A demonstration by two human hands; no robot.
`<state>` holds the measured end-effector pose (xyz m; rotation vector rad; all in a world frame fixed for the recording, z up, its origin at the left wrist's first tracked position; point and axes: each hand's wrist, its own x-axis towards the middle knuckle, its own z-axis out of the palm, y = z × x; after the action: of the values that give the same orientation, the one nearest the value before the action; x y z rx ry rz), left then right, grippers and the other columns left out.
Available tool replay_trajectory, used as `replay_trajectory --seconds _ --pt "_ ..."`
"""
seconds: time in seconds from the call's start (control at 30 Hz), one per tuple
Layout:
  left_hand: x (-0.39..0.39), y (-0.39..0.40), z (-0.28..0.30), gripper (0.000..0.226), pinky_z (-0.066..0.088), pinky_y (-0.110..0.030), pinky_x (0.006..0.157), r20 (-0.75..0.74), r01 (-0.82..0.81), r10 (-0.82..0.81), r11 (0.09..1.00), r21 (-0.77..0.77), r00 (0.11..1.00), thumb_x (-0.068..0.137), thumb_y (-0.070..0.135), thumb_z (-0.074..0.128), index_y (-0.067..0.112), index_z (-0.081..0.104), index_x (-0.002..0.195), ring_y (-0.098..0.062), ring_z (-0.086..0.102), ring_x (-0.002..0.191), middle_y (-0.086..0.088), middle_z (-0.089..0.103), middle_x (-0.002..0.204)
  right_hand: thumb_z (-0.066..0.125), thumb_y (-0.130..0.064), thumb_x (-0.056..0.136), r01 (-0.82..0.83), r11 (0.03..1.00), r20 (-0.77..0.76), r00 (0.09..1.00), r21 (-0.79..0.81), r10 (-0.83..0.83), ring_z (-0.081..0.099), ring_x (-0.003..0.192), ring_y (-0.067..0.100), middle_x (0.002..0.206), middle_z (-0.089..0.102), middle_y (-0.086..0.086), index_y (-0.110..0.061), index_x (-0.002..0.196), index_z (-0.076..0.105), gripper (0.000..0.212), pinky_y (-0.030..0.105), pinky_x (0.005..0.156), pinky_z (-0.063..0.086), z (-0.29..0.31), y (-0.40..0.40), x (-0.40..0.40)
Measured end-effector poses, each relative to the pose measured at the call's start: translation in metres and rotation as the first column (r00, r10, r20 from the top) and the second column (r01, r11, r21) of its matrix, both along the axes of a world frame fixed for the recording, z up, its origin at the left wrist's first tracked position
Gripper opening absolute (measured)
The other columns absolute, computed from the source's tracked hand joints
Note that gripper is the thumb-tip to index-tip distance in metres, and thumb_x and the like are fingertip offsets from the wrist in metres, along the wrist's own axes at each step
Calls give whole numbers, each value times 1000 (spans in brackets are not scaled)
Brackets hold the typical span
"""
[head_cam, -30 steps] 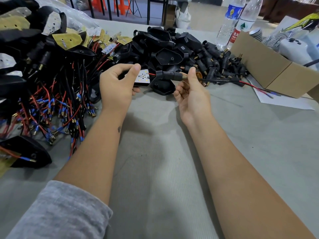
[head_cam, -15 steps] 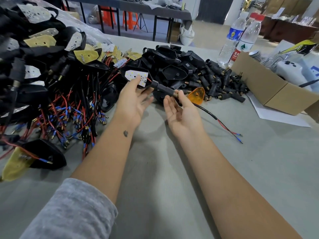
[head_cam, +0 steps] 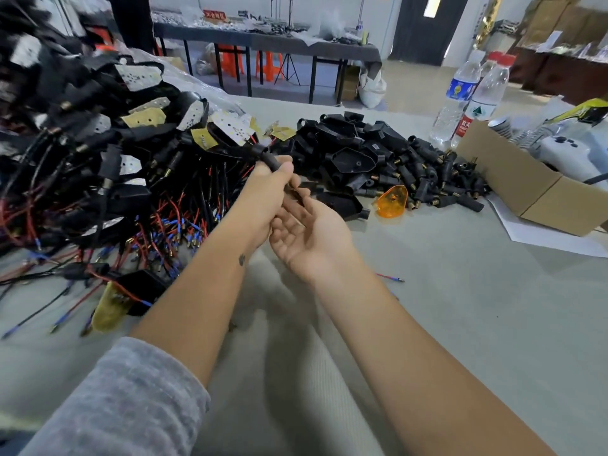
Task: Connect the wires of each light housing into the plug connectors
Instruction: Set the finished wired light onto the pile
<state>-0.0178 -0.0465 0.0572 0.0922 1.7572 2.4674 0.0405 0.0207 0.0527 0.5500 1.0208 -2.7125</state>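
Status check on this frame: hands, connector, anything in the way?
Left hand grips black plug connector. Right hand open, palm up, just below. Wired housings pile crowds left; orange lens lies right.

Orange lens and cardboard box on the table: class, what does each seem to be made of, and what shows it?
Orange lens: likely translucent plastic, glossy; light glows through it.
Cardboard box: brown cardboard, matte; a folded corner shows.
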Motion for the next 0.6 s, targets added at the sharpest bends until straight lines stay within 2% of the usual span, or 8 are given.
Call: replay_trajectory --seconds 0.07,0.17,0.27,0.33,0.53,0.6 --pt "-2 -16 13 10 44 -26 52 -14 -24 24 1000 14 1000 105 18 39 20 46 98 -11 50 51 4 49 62 41 -29 102 -127 992 -2 992 13 127 49 59 12 70 56 2 -10 89 64 33 21 59 41 12 -5 10" --pt "-2 -37 35 16 35 -17 40 -66 -87 82 994 -63 994 104 19 39 19 41 89 -8 40 45 4 45 61 44 -25 98 -215 976 -92 973 -34 211 51 54 14 66 58 3 -9 87 64 28 23 59 40 32 -14 23" --pt "0 -59 54 12 29 -16 38 -146 -121 98 979 -162 984 104 21 38 20 41 93 -5 34 41 5 44 63 44 -25 97 -267 962 -206 946 -64 249 53 50 14 67 59 3 -8 89 66 29 22 55 43 50 -24 32" --pt "1 -77 67 10 26 -16 36 -181 -139 97 962 -234 979 104 22 38 19 43 96 -4 30 39 5 42 63 45 -25 96 -287 956 -229 936 -53 268 53 49 14 66 59 4 -8 84 66 30 20 52 44 57 -32 36" --pt "-5 -133 98 17 22 -16 36 -244 -247 136 820 -517 960 102 33 41 23 49 91 -4 29 37 6 43 65 44 -25 96 -325 946 -185 929 6 321 52 51 15 63 59 3 -10 81 64 29 24 55 41 61 -65 22" --pt "-14 -152 105 15 22 -16 37 -279 -310 172 748 -586 945 101 34 44 20 51 98 -3 31 35 6 45 64 44 -25 97 -352 936 -183 919 22 349 54 53 16 65 61 4 -10 83 65 29 24 56 43 59 -76 13"
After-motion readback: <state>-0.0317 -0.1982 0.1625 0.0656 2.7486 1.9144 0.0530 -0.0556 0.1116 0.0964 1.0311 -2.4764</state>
